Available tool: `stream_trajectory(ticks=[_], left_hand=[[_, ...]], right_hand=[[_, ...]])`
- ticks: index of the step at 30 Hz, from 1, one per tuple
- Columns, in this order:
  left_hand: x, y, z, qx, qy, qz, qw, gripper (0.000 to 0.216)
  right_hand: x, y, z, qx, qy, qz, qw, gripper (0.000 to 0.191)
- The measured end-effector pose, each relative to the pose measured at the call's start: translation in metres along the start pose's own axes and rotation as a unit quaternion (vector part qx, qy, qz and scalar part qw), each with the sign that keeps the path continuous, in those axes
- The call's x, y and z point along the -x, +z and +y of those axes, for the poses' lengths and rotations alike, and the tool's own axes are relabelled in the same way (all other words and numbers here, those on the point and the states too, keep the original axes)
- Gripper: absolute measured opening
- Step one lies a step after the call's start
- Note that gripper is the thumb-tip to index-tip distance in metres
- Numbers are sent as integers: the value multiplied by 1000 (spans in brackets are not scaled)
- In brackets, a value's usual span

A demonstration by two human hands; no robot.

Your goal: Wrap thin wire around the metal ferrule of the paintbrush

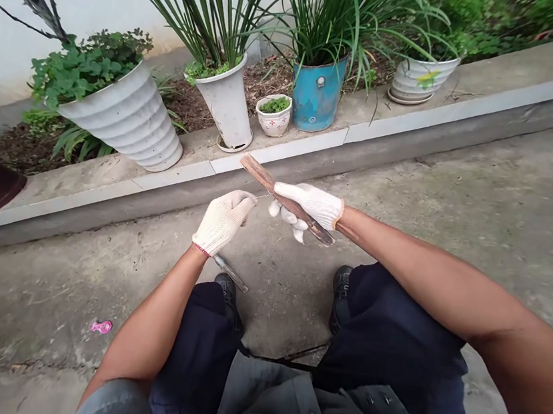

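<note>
My right hand [307, 204], in a white knit glove, is wrapped round a short brown wooden stick [259, 173]. The stick slants from upper left to lower right and is darker at its lower end. In a matching glove, my left hand [225, 219] is closed in a pinch just left of it. A thin pale wire or string [264, 195] runs from those fingertips to the stick; which of the two it is, I cannot tell. Beneath my left wrist, a long narrow metallic object [231, 273] lies by my shoe, its upper end hidden by the glove.
A low tiled ledge [284, 142] crosses ahead, bearing a ribbed white pot [131, 115], a tall white pot [227, 103], a small patterned pot [272, 123], a blue bucket [317, 98] and another white pot [420, 80]. A pink object [101, 326] lies on the concrete at left.
</note>
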State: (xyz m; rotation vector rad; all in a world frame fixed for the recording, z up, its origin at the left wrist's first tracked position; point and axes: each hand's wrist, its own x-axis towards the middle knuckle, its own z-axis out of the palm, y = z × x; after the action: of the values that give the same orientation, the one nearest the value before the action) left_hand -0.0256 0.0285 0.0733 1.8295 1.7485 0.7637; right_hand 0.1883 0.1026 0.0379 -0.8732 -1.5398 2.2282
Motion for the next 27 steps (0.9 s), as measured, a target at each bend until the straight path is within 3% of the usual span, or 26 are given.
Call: stream_trajectory(ticks=[6, 10, 17, 22, 27], left_hand=[[0, 15, -3, 138, -51, -103, 984, 27], [-3, 33, -8, 216, -46, -117, 968, 26], [-3, 44, -14, 396, -50, -188, 898, 35], [-3, 48, -15, 447, -54, -198, 871, 39], [-5, 50, -13, 440, -63, -200, 873, 35]], right_hand=[[6, 6, -4, 14, 37, -7, 999, 70], [6, 17, -2, 26, 64, 12, 998, 82], [7, 26, 11, 110, 50, 66, 990, 89], [9, 23, 10, 138, 49, 48, 988, 92], [8, 15, 13, 171, 34, 55, 983, 92]])
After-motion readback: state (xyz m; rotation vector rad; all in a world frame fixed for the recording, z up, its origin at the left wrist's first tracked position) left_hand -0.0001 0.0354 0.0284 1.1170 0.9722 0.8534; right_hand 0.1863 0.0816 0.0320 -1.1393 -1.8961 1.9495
